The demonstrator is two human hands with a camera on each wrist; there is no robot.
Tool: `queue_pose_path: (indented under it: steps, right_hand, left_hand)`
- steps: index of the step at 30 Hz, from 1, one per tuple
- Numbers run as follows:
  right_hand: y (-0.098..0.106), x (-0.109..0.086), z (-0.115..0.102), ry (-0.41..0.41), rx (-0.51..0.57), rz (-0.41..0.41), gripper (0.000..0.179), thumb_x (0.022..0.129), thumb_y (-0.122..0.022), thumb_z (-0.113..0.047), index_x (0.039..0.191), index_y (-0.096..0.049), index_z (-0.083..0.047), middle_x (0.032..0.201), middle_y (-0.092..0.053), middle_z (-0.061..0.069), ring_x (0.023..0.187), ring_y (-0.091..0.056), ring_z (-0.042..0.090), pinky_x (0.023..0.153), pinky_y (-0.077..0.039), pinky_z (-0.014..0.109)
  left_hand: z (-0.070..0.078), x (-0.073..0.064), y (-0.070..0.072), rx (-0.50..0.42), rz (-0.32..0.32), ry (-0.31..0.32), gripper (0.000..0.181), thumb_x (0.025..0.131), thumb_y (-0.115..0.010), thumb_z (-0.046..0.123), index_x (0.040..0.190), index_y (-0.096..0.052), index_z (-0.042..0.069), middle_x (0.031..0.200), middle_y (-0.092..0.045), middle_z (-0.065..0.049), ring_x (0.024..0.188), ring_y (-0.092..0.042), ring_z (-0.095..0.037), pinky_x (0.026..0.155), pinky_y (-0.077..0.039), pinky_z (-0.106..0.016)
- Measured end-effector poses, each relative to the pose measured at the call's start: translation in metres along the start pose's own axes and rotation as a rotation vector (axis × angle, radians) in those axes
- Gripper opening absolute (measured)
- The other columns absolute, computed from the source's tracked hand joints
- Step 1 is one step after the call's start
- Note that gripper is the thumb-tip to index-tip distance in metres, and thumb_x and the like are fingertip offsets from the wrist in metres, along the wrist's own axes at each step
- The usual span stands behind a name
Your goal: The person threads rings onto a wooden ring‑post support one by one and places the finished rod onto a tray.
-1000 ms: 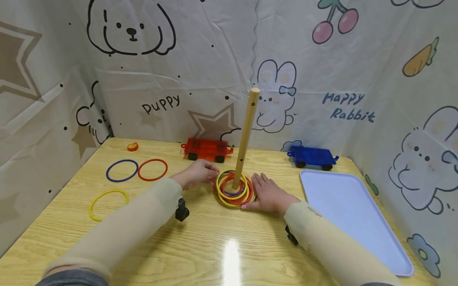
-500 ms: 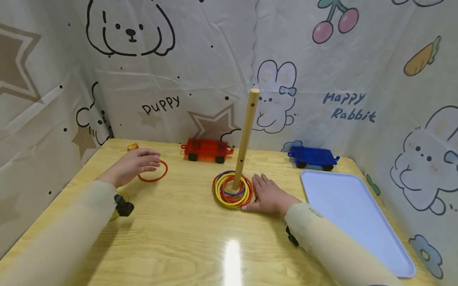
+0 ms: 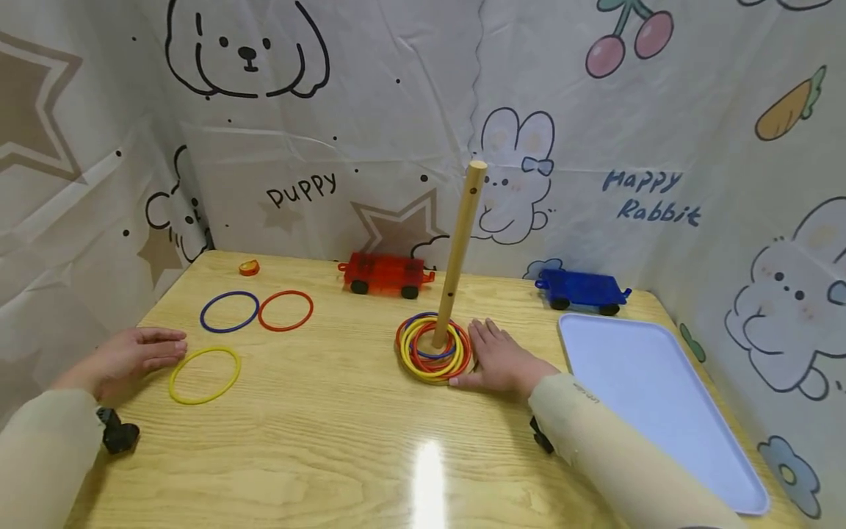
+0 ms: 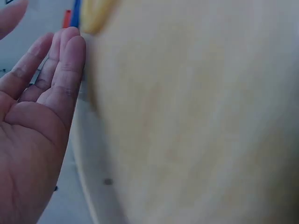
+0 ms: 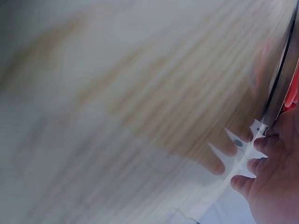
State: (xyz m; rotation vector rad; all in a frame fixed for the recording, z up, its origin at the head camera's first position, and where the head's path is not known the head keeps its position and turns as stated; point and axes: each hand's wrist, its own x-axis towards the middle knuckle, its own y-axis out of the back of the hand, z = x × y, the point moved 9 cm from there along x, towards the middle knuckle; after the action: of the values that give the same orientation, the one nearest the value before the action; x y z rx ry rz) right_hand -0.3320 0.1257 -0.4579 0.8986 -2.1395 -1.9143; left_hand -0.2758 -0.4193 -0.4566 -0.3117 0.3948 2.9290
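My left hand (image 3: pixel 135 355) is at the left of the table, its fingers fairly straight and holding nothing, close beside a yellow ring (image 3: pixel 206 402) that lies flat. In the left wrist view the palm and loosely extended fingers (image 4: pixel 70 70) show bare. Behind that ring lie a blue ring (image 3: pixel 229 294) and a red ring (image 3: pixel 286 330), side by side. A wooden post (image 3: pixel 460 250) stands at the middle, leaning slightly right, with a pile of red, yellow and blue rings (image 3: pixel 432 378) around its foot. My right hand (image 3: pixel 500 361) rests against the pile's right side, fingers spread.
Along the back stand a red toy wagon (image 3: pixel 385 274) and a blue toy wagon (image 3: pixel 581 289). A pale lilac tray (image 3: pixel 654 411) lies at the right. In the far left corner is a small orange piece (image 3: pixel 249 268). A printed cloth (image 3: pixel 370 95) hangs behind the table.
From the ring pile my left hand has moved left, passing over the loose rings, to beside the yellow ring. The right hand stays at the pile.
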Motion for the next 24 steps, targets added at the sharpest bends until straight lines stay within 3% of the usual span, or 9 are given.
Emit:
queue_pose_path:
  steps: [2,4,8,10,12,17,22,24]
  right_hand:
    - [0.001,0.0,0.0,0.0,0.007,-0.001,0.118,0.09,-0.059,-0.076,0.162,-0.014,0.005,0.169,-0.01,0.024,0.155,-0.004,0.044,0.125,-0.012,0.056]
    - [0.002,0.0,0.001,0.002,0.007,0.0,0.118,0.09,-0.06,-0.076,0.162,-0.014,0.005,0.169,-0.011,0.024,0.155,-0.004,0.044,0.125,-0.012,0.056]
    - [0.002,0.0,0.003,0.001,-0.001,0.001,0.118,0.09,-0.059,-0.076,0.162,-0.013,0.005,0.169,-0.01,0.023,0.155,-0.004,0.043,0.125,-0.011,0.055]
    - [0.002,-0.001,0.004,-0.001,-0.002,0.003,0.118,0.09,-0.059,-0.076,0.162,-0.013,0.005,0.169,-0.01,0.023,0.155,-0.003,0.043,0.125,-0.011,0.055]
    - [0.003,-0.001,0.006,-0.008,0.001,0.002,0.118,0.09,-0.059,-0.076,0.162,-0.012,0.005,0.169,-0.009,0.023,0.155,-0.003,0.043,0.125,-0.01,0.055]
    - [0.002,0.0,0.009,-0.011,0.018,0.011,0.118,0.09,-0.059,-0.076,0.162,-0.013,0.005,0.169,-0.01,0.023,0.155,-0.004,0.043,0.125,-0.01,0.055]
    - [0.0,0.002,0.005,0.001,0.018,0.015,0.118,0.089,-0.06,-0.076,0.162,-0.014,0.005,0.169,-0.011,0.024,0.155,-0.005,0.043,0.125,-0.011,0.055]
    - [0.0,0.002,0.003,0.003,0.014,0.014,0.118,0.089,-0.061,-0.076,0.162,-0.015,0.005,0.169,-0.012,0.023,0.155,-0.005,0.043,0.125,-0.012,0.055]
  left_hand:
    - [-0.003,-0.001,0.0,0.116,0.018,0.009,0.043,0.106,-0.059,0.009,0.132,-0.047,-0.024,0.107,-0.066,0.011,0.092,-0.064,0.005,0.08,-0.057,-0.018]
    - [-0.001,-0.001,-0.001,0.219,0.035,-0.006,0.051,0.105,-0.06,0.008,0.134,-0.041,-0.029,0.11,-0.067,0.002,0.091,-0.061,0.008,0.079,-0.055,-0.016]
    - [0.008,0.001,-0.004,0.432,0.054,-0.033,0.05,0.102,-0.065,0.01,0.131,-0.048,-0.026,0.116,-0.069,-0.021,0.091,-0.059,0.009,0.077,-0.05,-0.012]
    - [0.013,0.005,-0.006,0.535,0.058,-0.038,0.049,0.1,-0.069,0.014,0.128,-0.054,-0.023,0.115,-0.07,-0.024,0.091,-0.061,0.003,0.075,-0.05,-0.013]
    - [0.018,0.011,-0.008,0.619,0.061,-0.04,0.044,0.098,-0.073,0.016,0.122,-0.06,-0.019,0.107,-0.071,-0.019,0.09,-0.061,-0.005,0.072,-0.051,-0.016]
    - [0.027,0.019,-0.014,0.701,0.078,-0.058,0.023,0.092,-0.073,0.006,0.103,-0.064,-0.012,0.089,-0.066,-0.007,0.079,-0.058,-0.019,0.062,-0.051,-0.025]
    - [0.028,0.018,-0.017,0.809,0.103,-0.044,0.02,0.092,-0.067,0.002,0.1,-0.063,-0.016,0.085,-0.064,-0.012,0.079,-0.058,-0.025,0.067,-0.052,-0.034]
    - [0.024,0.018,-0.015,0.811,0.104,-0.033,0.022,0.092,-0.064,0.001,0.103,-0.063,-0.018,0.087,-0.064,-0.015,0.079,-0.058,-0.026,0.067,-0.052,-0.037]
